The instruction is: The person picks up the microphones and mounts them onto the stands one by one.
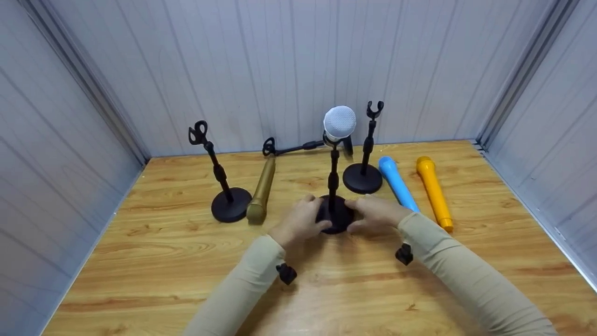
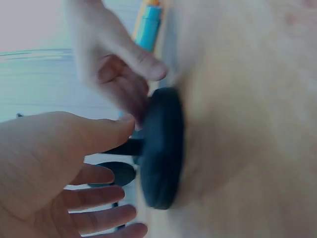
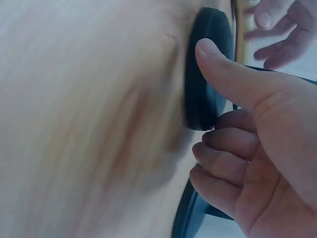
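Observation:
A black microphone stand (image 1: 333, 182) stands upright on a round base, a microphone with a white mesh head (image 1: 340, 122) in its clip. My left hand (image 1: 303, 219) is at the left side of the base; in the left wrist view its thumb (image 2: 111, 134) lies close to the base (image 2: 162, 148) and its other fingers are spread apart. At the right side is my right hand (image 1: 377, 214), fingers loosely bent beside the rim. Its thumb (image 3: 218, 59) overlaps the base in the right wrist view, while the left wrist view shows the thumb tip just off the rim.
Left of the hands are another black stand (image 1: 232, 204) and a gold microphone (image 1: 262, 191). Behind, one stand (image 1: 298, 148) lies on its side and another (image 1: 363, 178) is upright. Blue (image 1: 399, 184) and orange (image 1: 434, 193) microphones lie at right. Panel walls (image 1: 298, 70) enclose the wooden table (image 1: 186, 270).

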Motion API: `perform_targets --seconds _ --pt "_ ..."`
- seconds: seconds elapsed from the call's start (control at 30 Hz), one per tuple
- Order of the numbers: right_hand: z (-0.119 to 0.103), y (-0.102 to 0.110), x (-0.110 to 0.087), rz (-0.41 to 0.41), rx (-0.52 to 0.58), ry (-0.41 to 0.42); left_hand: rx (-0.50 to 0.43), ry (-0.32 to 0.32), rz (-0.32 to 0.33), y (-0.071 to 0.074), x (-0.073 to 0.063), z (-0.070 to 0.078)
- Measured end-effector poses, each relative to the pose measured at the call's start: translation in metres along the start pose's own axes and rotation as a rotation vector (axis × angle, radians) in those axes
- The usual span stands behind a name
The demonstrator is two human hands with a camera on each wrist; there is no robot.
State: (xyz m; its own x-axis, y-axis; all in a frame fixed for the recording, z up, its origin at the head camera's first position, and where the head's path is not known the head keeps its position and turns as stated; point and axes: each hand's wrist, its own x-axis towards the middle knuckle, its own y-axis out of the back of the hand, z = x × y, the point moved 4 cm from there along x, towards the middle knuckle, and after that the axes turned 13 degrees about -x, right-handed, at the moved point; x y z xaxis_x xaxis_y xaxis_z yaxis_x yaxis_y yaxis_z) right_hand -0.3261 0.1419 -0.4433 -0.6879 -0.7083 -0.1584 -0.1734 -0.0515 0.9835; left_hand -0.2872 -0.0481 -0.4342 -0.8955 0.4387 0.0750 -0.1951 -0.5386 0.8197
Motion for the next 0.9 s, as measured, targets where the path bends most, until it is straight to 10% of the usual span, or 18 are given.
perform_targets --seconds 0.2,0.9 --pt "-0.003 -0.001 0.000 0.080 -0.030 0.052 0.137 0.003 -0.065 -0.018 0.001 -0.003" --pt "-0.022 0.006 0.025 0.023 -0.250 -0.055 0.223 0.022 -0.042 -0.009 0.009 -0.017"
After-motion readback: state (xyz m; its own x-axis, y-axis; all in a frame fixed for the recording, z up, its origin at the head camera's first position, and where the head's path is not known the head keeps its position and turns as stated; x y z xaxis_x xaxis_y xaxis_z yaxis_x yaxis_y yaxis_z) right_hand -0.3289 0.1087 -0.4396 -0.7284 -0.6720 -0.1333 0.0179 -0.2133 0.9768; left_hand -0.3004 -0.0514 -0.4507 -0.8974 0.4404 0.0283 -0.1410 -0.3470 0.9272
